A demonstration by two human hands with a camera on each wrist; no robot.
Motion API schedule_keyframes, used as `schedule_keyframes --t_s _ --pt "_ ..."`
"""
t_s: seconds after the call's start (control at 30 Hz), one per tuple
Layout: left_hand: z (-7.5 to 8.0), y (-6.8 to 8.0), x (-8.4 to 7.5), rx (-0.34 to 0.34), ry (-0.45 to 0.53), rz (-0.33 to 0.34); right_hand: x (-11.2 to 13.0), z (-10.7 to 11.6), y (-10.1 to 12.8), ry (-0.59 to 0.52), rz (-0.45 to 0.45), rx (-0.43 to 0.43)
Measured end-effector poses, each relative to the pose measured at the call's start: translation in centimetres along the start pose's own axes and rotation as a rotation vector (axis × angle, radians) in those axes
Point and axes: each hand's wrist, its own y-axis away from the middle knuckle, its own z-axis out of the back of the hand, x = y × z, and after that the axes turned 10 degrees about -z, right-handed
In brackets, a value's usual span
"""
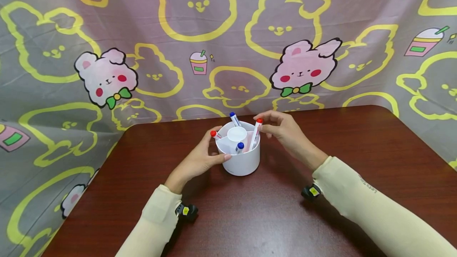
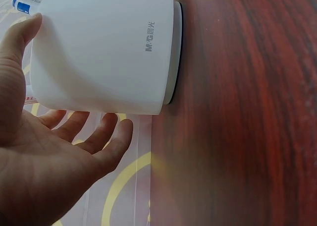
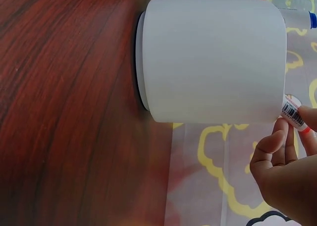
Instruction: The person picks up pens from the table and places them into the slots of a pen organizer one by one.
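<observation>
A white round pen holder point(image 1: 242, 165) with divided compartments and a raised round centre stands upright on the table. My left hand point(image 1: 198, 160) holds its left side, thumb at the near rim and fingers around the far side. At the right rim, my right hand point(image 1: 287, 132) pinches the top of a red-capped marker point(image 1: 255, 136), whose lower part is inside the holder. The right wrist view shows a barcode on this marker point(image 3: 292, 112) between thumb and fingers. Also in the holder are another red-capped marker point(image 1: 215, 134), a blue-capped marker point(image 1: 235, 119) at the back and one point(image 1: 240, 147) in front.
The dark reddish wooden table point(image 1: 242, 217) extends around the holder. Behind its far edge hangs a pinkish-grey cloth point(image 1: 235, 19) printed with yellow outlines and cartoon bunnies. A small black device point(image 1: 187, 211) is strapped at the left wrist, another point(image 1: 311, 191) at the right.
</observation>
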Motion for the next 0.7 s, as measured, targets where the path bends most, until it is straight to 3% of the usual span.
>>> schedule_keyframes --t_s 0.7 --pt "0.03 -0.04 0.07 0.006 -0.010 0.012 -0.39 -0.49 0.38 -0.019 -0.032 0.016"
